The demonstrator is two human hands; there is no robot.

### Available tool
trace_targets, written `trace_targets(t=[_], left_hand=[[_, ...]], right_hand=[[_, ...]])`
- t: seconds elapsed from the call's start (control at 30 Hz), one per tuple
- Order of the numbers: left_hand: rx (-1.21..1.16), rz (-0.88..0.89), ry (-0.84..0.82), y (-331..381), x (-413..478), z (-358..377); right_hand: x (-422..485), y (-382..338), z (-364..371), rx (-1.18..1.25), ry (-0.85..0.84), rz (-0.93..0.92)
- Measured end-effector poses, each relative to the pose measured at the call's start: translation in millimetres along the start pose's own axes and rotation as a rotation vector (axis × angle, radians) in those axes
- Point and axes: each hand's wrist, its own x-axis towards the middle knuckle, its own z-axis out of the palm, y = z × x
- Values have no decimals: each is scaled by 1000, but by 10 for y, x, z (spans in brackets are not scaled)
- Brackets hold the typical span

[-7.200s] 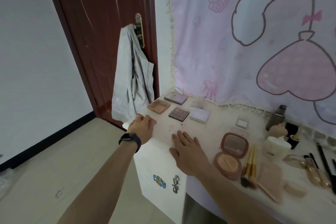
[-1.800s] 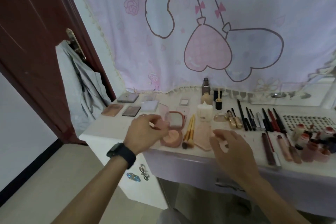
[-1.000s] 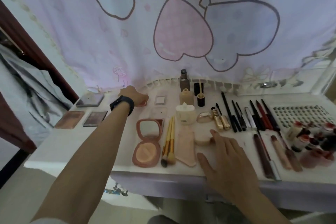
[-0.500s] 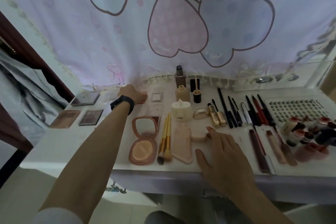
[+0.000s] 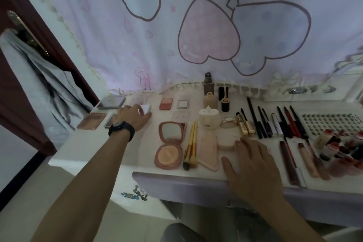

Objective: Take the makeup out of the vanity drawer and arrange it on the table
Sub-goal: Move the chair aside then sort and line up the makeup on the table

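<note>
Makeup lies in rows on the white vanity table (image 5: 98, 147). My left hand (image 5: 135, 118), a black watch on its wrist, rests on a pale lilac palette (image 5: 145, 107) at the back left, fingers laid over it. Just to its right lies a pink blush compact (image 5: 166, 103), free of any hand. My right hand (image 5: 253, 161) lies flat near the front edge, its fingertips touching a round beige puff (image 5: 225, 141). The purple drawer front (image 5: 196, 182) below is closed.
An open mirror compact (image 5: 170, 147), gold brushes (image 5: 191, 147), a pink wedge puff (image 5: 208, 151) and a cream jar (image 5: 208, 119) fill the middle. Pencils (image 5: 275, 124) and small bottles (image 5: 337, 147) crowd the right. A brown door (image 5: 29, 65) with a grey garment (image 5: 39, 84) stands left.
My left hand has come off the pink blush compact and moved left onto the pale palette. My right hand has stayed flat by the round puff.
</note>
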Motion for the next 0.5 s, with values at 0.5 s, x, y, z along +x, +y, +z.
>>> trace_targets(t=[0.5], left_hand=[[-287, -90, 66, 44, -250, -11]], right_hand=[[3, 0, -4, -9, 28, -11]])
